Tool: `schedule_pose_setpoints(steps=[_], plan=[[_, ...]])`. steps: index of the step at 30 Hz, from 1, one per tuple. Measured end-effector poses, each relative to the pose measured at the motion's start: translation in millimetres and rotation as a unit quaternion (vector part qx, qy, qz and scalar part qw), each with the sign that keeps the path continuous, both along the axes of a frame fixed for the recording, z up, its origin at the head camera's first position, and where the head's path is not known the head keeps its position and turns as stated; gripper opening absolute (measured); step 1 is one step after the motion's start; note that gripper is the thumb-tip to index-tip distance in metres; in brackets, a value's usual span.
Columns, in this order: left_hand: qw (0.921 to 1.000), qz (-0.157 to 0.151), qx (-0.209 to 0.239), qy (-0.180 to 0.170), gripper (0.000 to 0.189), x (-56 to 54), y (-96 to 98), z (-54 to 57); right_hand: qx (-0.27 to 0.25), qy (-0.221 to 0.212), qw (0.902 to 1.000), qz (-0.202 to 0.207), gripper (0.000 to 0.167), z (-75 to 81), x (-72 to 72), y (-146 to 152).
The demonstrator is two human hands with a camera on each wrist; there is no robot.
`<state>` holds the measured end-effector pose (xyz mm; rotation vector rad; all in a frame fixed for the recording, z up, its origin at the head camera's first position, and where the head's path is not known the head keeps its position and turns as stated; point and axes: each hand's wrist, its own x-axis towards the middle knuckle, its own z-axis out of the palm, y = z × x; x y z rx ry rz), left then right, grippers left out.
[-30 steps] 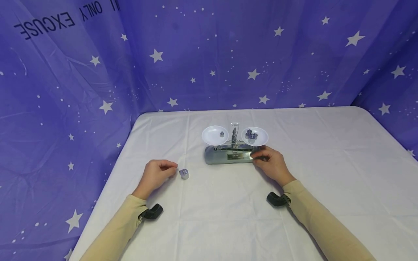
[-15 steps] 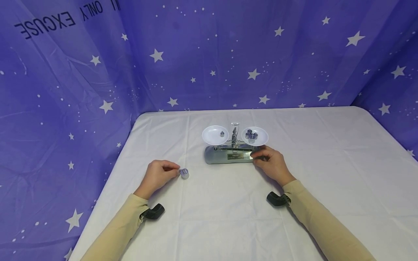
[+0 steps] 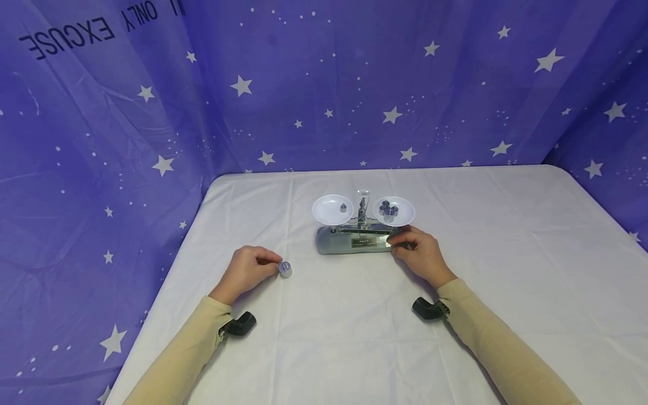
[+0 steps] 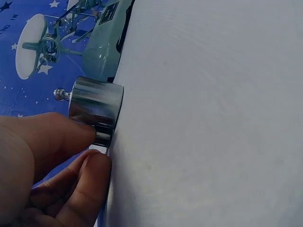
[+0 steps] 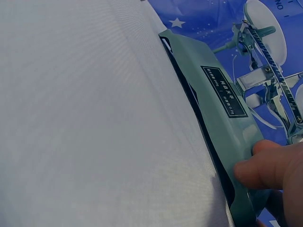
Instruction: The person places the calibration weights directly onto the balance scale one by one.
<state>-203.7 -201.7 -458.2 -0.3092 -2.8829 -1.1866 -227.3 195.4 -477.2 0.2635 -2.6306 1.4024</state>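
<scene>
Beside a larger metal weight (image 3: 286, 269) on the cloth, my left hand (image 3: 246, 272) has its thumb and a finger at a small metal weight (image 4: 103, 136), pinching it. The small weight stands against the larger knobbed one and is mostly hidden by the hand in the head view. My right hand (image 3: 422, 257) grips the right end of the green base of a balance scale (image 3: 344, 242), thumb on its front face. One small weight (image 3: 343, 208) sits in the scale's left pan (image 3: 326, 211). Several weights (image 3: 388, 210) cluster in the right pan (image 3: 406, 218).
A white cloth (image 3: 344, 326) covers the table. Purple curtains with stars (image 3: 324, 84) hang behind and at both sides. Black curved mounts are strapped at the left wrist (image 3: 240, 324) and right wrist (image 3: 429, 309).
My left hand has moved slightly right, its fingertips coming onto the small weight beside the larger one. My right hand stays on the scale's base.
</scene>
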Motion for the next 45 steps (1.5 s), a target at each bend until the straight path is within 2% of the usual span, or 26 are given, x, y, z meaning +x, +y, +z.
schedule_pose_setpoints(steps=[8, 15, 24, 33, 40, 45], plan=[[0.9998, -0.005, -0.006, 0.015, 0.012, -2.0, 1.5, -0.3, -0.001, 0.0, 1.0, 0.0, 0.017, 0.7, 0.6, -0.4], [0.9997, 0.018, 0.006, 0.016, 0.01, -1.1, 2.6, 0.0, -0.002, 0.001, 1.0, -0.001, 0.017, -0.7, 1.2, -0.6], [0.9972, 0.046, 0.046, 0.038, 0.009, -0.1, 3.1, -0.7, -0.006, 0.001, 1.0, 0.0, 0.017, -0.4, 1.5, -0.7], [0.9941, 0.07, 0.077, 0.029, 0.013, -0.8, 4.3, -2.1, -0.004, -0.004, 1.0, -0.004, 0.017, 0.8, 2.3, -0.5], [0.988, 0.097, 0.118, 0.024, 0.012, -1.5, 6.7, 0.2, -0.001, -0.008, 1.0, -0.005, 0.017, 2.6, 2.8, -0.6], [0.985, 0.101, 0.139, 0.014, 0.013, -2.4, 7.2, 3.3, 0.001, -0.014, 0.9999, -0.003, 0.018, 2.5, 1.9, -0.6]])
